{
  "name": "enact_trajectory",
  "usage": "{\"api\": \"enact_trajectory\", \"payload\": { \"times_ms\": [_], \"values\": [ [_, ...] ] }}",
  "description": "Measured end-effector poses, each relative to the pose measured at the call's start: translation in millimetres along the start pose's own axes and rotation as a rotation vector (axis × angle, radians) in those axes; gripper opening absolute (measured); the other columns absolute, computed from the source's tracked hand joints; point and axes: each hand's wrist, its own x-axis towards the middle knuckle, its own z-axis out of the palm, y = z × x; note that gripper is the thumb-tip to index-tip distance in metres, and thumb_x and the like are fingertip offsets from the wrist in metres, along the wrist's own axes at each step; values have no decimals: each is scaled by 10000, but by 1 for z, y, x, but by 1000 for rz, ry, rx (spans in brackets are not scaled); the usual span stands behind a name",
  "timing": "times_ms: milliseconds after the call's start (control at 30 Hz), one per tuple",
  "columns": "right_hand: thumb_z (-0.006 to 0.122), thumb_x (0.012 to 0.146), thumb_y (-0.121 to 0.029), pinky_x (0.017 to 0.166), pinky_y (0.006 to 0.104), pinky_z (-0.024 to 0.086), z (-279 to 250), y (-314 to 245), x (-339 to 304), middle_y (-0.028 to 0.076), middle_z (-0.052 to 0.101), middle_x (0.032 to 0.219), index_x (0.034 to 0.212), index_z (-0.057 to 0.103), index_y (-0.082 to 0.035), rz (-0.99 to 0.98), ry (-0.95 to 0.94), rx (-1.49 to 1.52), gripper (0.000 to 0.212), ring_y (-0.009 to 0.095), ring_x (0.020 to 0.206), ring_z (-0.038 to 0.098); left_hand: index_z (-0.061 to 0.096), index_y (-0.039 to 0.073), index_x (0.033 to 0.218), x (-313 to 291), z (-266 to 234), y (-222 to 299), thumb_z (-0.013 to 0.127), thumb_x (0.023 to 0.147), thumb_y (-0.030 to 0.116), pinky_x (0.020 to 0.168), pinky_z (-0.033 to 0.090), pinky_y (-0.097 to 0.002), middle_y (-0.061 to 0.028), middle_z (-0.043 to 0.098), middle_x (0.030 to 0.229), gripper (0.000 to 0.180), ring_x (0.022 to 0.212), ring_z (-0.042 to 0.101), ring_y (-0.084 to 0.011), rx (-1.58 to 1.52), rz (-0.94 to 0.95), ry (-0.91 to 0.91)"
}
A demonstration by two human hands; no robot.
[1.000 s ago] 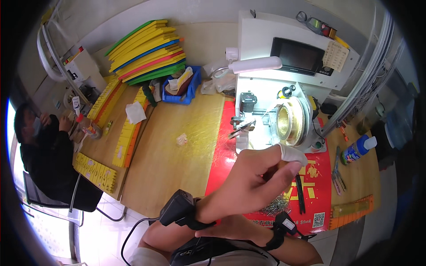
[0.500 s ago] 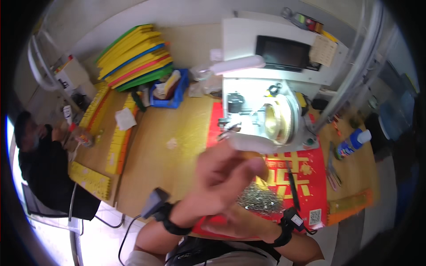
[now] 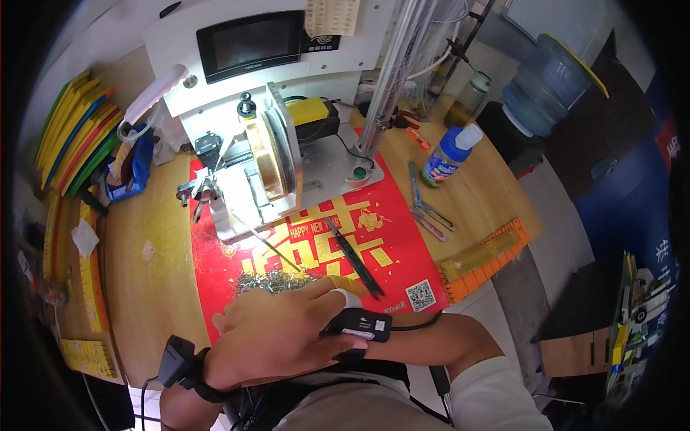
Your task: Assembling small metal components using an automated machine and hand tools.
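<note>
The black wrist device [image 3: 368, 325] is being gripped, apparently, by the left hand's [image 3: 277, 332] curled fingers, just right of its palm. It is being worn on the right forearm [image 3: 424, 343], long axis roughly along it; the right hand is being hidden, its fingers' state unclear.

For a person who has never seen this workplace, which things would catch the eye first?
The brightly lit white machine with a dark screen, upper left of centre, would probably come first. Next comes the red, gold-patterned sheet spread beneath and before it, bearing a pile of thin silvery pieces. At lower centre, the left hand grasps a black box-shaped device on the right arm.
</note>
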Motion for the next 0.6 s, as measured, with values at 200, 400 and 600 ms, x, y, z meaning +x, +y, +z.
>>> {"api": "enact_trajectory", "payload": {
  "times_ms": [200, 400, 600],
  "values": [
    [635, 970, -163, 704, 402, 546, -3, -6, -5, 150, 665, 846, 1042, 629, -32, -16, 2, -40, 149, 293, 778, 692, 625, 47, 1234, -4, 2, -10, 802, 880, 271, 695, 552, -385, -107, 654, 1075, 455, 881, 698, -318, -150, 125, 123],
    [644, 970, -171, 692, 394, 543, -2, -11, -1, 144, 662, 837, 1016, 634, -44, -35, -28, -74, 135, 283, 768, 691, 672, 26, 1218, -7, 5, -17, 863, 795, 84, 678, 577, -335, -90, 687, 1186, 468, 884, 735, -272, -339, 34, 91],
    [653, 970, -180, 679, 386, 540, -9, -14, 6, 138, 658, 829, 991, 639, -57, -54, -38, -148, 125, 273, 757, 690, 605, 87, 1216, -6, 1, -8, 678, 963, 440, 657, 571, -444, -95, 648, 1127, 440, 929, 713, -333, -33, 17, 50]
  ]
}}
